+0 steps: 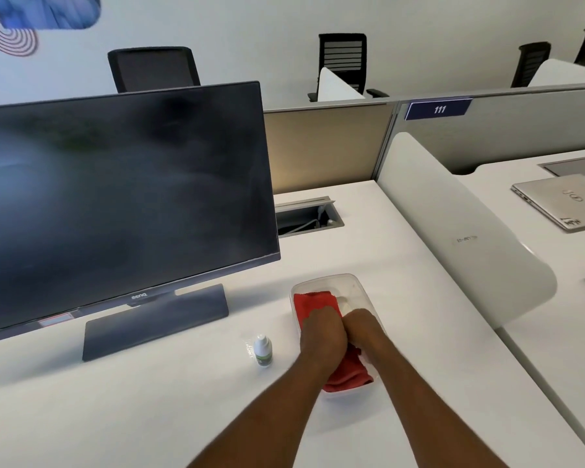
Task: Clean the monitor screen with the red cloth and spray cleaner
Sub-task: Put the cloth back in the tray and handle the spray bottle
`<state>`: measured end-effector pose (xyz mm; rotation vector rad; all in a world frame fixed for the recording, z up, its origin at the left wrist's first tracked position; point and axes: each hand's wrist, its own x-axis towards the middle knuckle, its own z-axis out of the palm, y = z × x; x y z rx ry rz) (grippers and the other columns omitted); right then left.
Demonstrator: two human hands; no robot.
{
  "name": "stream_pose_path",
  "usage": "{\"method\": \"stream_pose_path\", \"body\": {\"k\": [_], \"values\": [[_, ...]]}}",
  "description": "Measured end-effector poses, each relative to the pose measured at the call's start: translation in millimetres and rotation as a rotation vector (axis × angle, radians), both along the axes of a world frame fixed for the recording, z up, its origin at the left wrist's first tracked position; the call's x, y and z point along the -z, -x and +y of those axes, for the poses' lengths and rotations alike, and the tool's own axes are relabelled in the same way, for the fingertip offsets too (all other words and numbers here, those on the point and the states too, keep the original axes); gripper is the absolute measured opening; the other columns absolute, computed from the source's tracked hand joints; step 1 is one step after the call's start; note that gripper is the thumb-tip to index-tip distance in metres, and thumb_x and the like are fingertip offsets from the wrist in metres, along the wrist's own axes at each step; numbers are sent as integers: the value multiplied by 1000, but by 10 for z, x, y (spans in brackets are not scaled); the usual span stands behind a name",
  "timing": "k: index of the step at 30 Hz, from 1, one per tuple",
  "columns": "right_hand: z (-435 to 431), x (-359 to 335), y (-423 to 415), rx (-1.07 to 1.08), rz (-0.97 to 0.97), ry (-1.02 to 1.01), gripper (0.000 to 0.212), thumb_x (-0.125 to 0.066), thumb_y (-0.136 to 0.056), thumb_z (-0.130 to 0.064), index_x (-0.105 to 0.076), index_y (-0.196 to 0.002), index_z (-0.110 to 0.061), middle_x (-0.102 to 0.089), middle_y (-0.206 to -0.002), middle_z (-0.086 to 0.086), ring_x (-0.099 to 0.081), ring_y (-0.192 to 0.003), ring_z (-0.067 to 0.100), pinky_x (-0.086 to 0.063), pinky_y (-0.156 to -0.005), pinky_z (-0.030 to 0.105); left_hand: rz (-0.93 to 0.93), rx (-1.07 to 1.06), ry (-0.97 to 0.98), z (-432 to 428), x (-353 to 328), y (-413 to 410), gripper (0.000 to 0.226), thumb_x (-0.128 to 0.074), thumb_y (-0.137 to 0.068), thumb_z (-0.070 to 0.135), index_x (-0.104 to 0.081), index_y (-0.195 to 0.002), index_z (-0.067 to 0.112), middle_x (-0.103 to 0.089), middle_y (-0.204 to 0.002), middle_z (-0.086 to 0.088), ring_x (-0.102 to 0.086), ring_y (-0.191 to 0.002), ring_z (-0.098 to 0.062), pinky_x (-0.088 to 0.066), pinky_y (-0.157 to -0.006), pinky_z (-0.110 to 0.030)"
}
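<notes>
We look down on a white table (149, 417), both our bare hands reaching into a clear tray (355, 282). Our left hand (323, 336) and right hand (365, 332) sit side by side, knuckles up, pressed onto the red cloth (313, 304) that lies in the tray. The fingers curl down out of sight, so we cannot tell whether either grip has closed on the cloth or merely rests on it. Red folds show just beyond the left grip and just behind both wrists.

The spray bottle (262, 351), small and white with a green label, stands upright on the table near the left grip, apart from it and untouched. Further to the left of the grips, and beyond them, stands the monitor (122, 197), dark, with cloudy smears and reflections across the glass.

We judge the task to be at its start: the cloth is not yet lifted out, nothing suggests the cleaner has been sprayed, and the screen still needs wiping.

The monitor's left edge is cut off. A pale object in the tray beyond the right grip is too unclear to name. The bottle's label is unreadable.
</notes>
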<state>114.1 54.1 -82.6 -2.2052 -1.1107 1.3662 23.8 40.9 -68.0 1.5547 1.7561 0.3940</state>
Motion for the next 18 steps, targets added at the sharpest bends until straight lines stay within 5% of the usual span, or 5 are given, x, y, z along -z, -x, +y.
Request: {"method": "stream_pose_path", "body": {"k": [5, 10, 12, 14, 18], "values": [[-50, -151, -72, -259, -82, 255, 13, -51, -94, -10, -58, -83, -6, -62, -91, 13, -59, -86, 27, -54, -84, 39, 27, 25, 79, 4, 53, 9, 16, -45, -94, 2, -57, -87, 11, -55, -81, -3, -49, -66, -12, -39, -61, -23], [-182, -11, -45, -512, -424, 50, 30, -50, -96, -22, -58, -115, 0, -64, -120, 18, -61, -112, 32, -45, -89, 31, 34, 68, 62, -31, 29, -5, 18, -48, -92, 5, -62, -105, 2, -59, -91, -7, -51, -79, -15, -40, -67, -24], [-230, 2, -21, -523, -450, 2, 14, -50, -96, -24, -55, -94, -10, -64, -121, 18, -60, -112, 32, -44, -87, 29, 23, 67, 54, -59, -38, 19, 18, -52, -91, 6, -61, -105, 3, -63, -97, -10, -54, -81, -17, -42, -69, -25], [-232, 8, 6, -492, -451, -29, 23, -50, -96, -27, -42, -75, -19, -64, -119, 17, -60, -110, 31, -44, -85, 29, -6, 6, -8, -127, -114, 56, 18, -51, -90, 8, -60, -105, 6, -64, -101, -9, -60, -90, -20, -48, -76, -27], [-283, -133, 214, -368, -529, -166, 35, -46, -98, -36, -53, -121, -10, -62, -124, 11, -62, -110, 27, -48, -93, 33, -107, -249, -286, -339, -305, 214, 30, -47, -97, 24, -65, -120, 18, -66, -122, 3, -60, -111, -15, -45, -100, -27]]}}
